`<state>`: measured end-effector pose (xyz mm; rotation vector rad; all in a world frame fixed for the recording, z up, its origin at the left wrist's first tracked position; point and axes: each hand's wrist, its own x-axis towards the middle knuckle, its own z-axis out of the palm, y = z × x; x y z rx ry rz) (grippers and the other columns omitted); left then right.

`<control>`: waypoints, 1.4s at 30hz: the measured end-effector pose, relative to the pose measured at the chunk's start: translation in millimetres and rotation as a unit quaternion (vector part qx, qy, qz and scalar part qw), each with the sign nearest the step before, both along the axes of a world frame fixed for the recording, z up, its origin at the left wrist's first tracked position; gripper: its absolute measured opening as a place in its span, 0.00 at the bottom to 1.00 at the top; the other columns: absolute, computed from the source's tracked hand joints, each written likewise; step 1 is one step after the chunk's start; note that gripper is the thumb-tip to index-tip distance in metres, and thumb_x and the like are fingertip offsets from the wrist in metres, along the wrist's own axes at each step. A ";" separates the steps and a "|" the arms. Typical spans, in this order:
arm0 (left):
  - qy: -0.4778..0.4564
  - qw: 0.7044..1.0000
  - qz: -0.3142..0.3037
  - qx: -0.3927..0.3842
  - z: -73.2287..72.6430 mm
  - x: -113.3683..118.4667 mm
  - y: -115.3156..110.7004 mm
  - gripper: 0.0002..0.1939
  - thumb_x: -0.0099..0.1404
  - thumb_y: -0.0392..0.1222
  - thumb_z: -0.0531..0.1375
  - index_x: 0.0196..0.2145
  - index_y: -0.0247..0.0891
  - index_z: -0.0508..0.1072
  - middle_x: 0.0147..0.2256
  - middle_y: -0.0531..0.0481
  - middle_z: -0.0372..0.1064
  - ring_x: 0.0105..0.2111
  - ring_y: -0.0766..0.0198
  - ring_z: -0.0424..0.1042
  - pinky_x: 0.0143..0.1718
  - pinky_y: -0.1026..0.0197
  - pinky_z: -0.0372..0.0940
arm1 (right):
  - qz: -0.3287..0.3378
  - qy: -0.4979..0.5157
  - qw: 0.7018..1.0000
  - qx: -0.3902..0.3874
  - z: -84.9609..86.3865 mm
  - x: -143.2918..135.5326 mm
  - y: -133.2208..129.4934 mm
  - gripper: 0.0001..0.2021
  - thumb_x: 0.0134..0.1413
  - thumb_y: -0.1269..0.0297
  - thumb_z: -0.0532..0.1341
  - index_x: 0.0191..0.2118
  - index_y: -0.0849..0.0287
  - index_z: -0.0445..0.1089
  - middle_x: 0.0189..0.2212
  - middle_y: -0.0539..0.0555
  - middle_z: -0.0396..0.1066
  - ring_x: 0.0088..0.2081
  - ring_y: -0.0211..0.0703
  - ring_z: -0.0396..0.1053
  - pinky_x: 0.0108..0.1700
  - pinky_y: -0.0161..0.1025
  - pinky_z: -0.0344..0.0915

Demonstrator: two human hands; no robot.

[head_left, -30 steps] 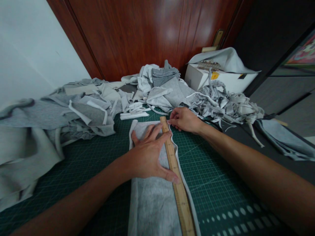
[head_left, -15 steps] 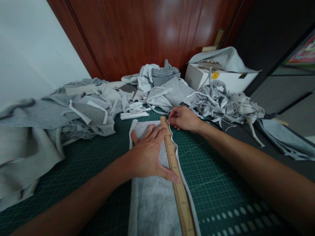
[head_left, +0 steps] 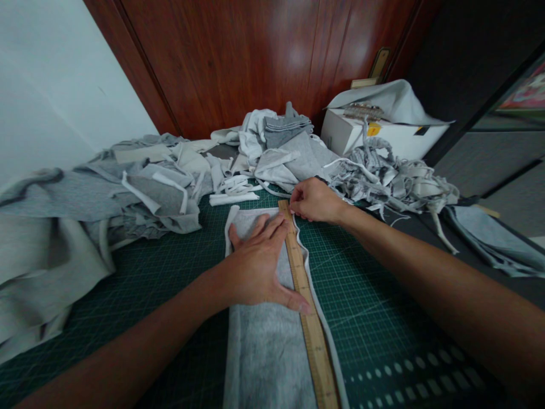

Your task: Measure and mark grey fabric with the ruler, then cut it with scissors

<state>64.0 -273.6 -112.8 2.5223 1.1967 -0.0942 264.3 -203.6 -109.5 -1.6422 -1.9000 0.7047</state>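
A long piece of grey fabric [head_left: 266, 346] lies on a green cutting mat [head_left: 361, 289]. Along its right side rests a wooden ruler [head_left: 303, 284], with the fabric's curled edge showing beyond it. My left hand [head_left: 261, 264] is spread flat, pressing on both the fabric and the ruler, its thumb and fingertips on the wood. At the ruler's far end, my right hand [head_left: 313, 200] has its fingers closed in a pinch at the fabric's far right corner.
Grey and white fabric pieces [head_left: 149, 182] are heaped at the left and back. Behind my right hand stand a white box [head_left: 383, 133] and tangled fabric strips [head_left: 392, 176]. Folded grey cloth [head_left: 489, 238] lies at the right, and a wooden door [head_left: 255, 57] rises behind.
My right hand has shifted slightly up and left, its fingers drawn closer together at the fabric corner. My left hand stays on the ruler and fabric.
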 end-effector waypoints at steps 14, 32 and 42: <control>-0.036 0.999 -0.014 0.009 -2.9 -1.1 1.2 0.78 0.42 0.80 0.66 0.77 0.38 0.35 0.76 0.32 0.28 0.74 0.23 0.27 0.61 0.10 0.28 | -0.029 0.456 0.889 -0.005 2.2 -21.2 -42.6 0.08 0.59 0.73 0.68 0.31 0.59 0.70 0.23 0.49 0.76 0.23 0.36 0.73 0.27 0.34 0.74; -0.020 0.999 -0.023 0.010 -2.1 -1.0 0.1 0.78 0.44 0.83 0.64 0.77 0.39 0.34 0.77 0.35 0.25 0.74 0.23 0.26 0.63 0.12 0.28 | -0.061 0.233 0.970 0.032 -35.8 3.1 -47.8 0.08 0.64 0.65 0.64 0.34 0.56 0.66 0.30 0.52 0.78 0.35 0.45 0.80 0.43 0.43 0.77; -0.025 0.999 -0.022 0.012 -4.9 -0.9 0.4 0.78 0.43 0.83 0.64 0.77 0.37 0.36 0.77 0.35 0.27 0.74 0.26 0.27 0.66 0.17 0.27 | -0.006 0.365 0.930 0.052 -28.9 -4.8 -48.8 0.12 0.64 0.59 0.66 0.37 0.55 0.62 0.29 0.49 0.77 0.25 0.40 0.76 0.29 0.38 0.77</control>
